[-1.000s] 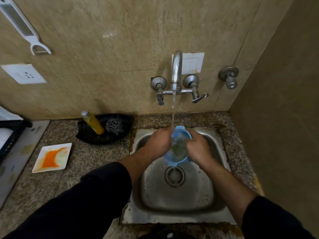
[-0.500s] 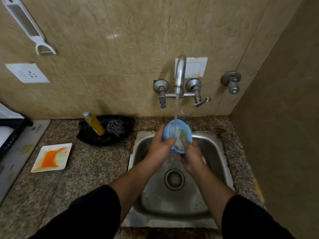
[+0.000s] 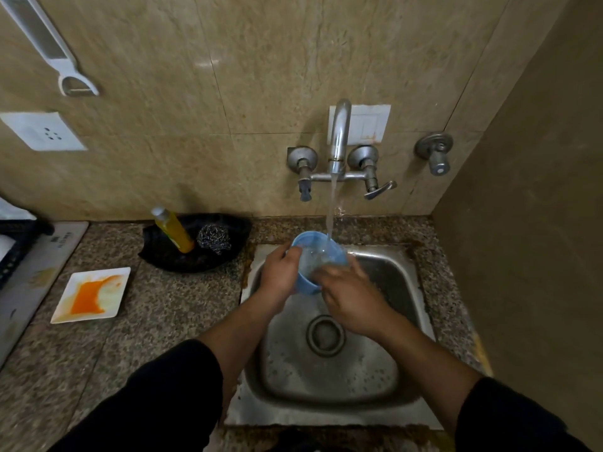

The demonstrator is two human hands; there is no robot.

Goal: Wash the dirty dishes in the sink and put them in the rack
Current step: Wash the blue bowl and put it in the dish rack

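The left grip (image 3: 280, 275) is curled round the left side of the blue bowl (image 3: 305, 279), holding it tilted above the far end of the sink (image 3: 326, 383) — right under the stream from the tap (image 3: 339, 138). The right grip (image 3: 350, 300) meets the bowl's near-right rim, its fingers blurred — whether they pinch it I cannot tell. An orange-smeared plate (image 3: 91, 295) lies left on the bench (image 3: 169, 308).
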